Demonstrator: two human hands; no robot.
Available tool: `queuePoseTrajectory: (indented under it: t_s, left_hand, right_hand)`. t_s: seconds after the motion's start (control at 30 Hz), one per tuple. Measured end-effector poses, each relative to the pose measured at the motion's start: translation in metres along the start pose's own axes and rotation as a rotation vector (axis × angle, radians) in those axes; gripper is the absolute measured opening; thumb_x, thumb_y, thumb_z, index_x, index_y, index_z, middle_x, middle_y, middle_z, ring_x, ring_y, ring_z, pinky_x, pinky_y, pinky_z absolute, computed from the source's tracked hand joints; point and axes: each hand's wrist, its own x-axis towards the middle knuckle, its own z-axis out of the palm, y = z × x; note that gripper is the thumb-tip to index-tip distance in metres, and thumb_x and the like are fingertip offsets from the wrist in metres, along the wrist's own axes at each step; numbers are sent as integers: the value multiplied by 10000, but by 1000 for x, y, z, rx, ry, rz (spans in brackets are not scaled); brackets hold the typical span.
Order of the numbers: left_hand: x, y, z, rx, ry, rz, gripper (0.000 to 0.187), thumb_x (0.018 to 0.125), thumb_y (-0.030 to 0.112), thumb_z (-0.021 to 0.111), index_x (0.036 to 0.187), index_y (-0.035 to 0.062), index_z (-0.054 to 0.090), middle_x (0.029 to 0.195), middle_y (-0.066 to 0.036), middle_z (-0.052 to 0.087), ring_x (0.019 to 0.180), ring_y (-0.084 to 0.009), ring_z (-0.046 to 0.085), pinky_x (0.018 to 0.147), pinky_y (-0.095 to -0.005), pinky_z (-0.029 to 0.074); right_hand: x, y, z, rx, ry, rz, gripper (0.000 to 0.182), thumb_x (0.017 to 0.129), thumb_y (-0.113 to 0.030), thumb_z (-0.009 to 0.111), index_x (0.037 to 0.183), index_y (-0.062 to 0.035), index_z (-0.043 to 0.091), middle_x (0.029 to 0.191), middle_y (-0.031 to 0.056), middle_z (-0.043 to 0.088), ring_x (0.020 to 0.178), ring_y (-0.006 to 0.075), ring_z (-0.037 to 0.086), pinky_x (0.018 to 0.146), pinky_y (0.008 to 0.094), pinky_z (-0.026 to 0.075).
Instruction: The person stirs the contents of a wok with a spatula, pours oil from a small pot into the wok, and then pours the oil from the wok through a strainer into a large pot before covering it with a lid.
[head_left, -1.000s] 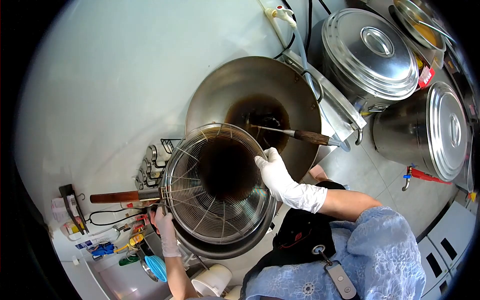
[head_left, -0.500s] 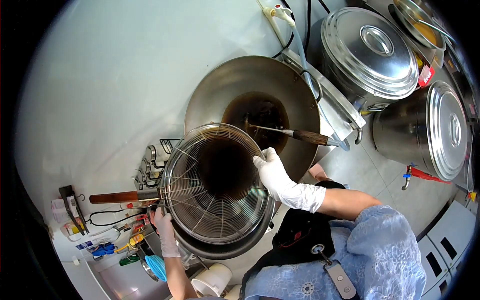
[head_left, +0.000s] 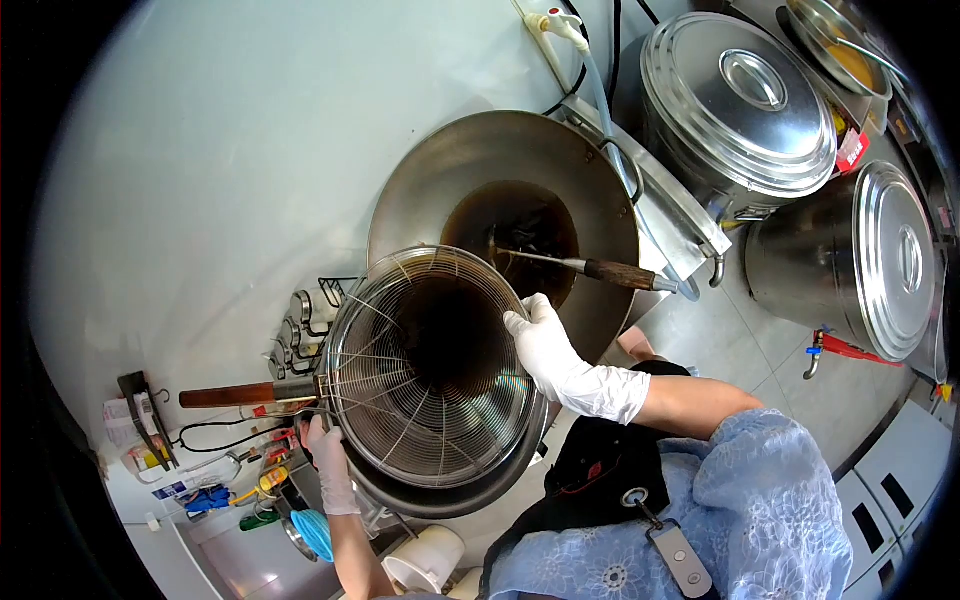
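A round wire strainer with a wooden handle rests over a dark-rimmed pot. Its middle is dark, and what lies there cannot be made out. My right hand, in a white glove, is closed on the strainer's right rim. My left hand, also gloved, is closed at the lower left edge, under the strainer's handle; the part it grips is hidden. Behind the strainer stands a large wok holding dark liquid. A wooden-handled ladle leans in the wok, its head in the liquid.
Two big lidded steel pots stand at the right, one fitted with a blue-levered tap. A hose runs down beside the wok. Shakers are on the left, and a white bucket is below.
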Motion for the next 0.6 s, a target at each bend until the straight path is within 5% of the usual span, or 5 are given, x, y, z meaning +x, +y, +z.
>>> queuePoseTrajectory:
  t_s: [0.07, 0.13, 0.6]
  left_hand:
    - [-1, 5, 1, -57, -35, -67, 132, 639, -43, 449, 765, -36, 489, 804, -93, 494, 755, -228, 415, 725, -300, 353]
    - [1, -4, 1, -40, 17, -11, 141, 647, -46, 447, 777, -37, 504, 793, -79, 497, 751, -211, 431, 716, -288, 363]
    - [7, -29, 3, -66, 41, 83, 116, 644, -48, 456, 756, -28, 478, 731, -30, 444, 694, -159, 401, 666, -253, 346]
  right_hand:
    - [0, -1, 0, 0, 3, -10, 298, 888, -217, 523, 1076, -1, 443, 959, 190, 592, 894, 331, 587, 802, 387, 436]
    - [-1, -4, 0, 19, 14, 16, 174, 910, -130, 518, 1004, 9, 467, 899, 85, 557, 810, 144, 502, 756, 281, 423]
    - [-5, -9, -2, 41, -3, 20, 182, 908, -125, 522, 1019, 9, 468, 907, 90, 566, 820, 147, 513, 765, 283, 429]
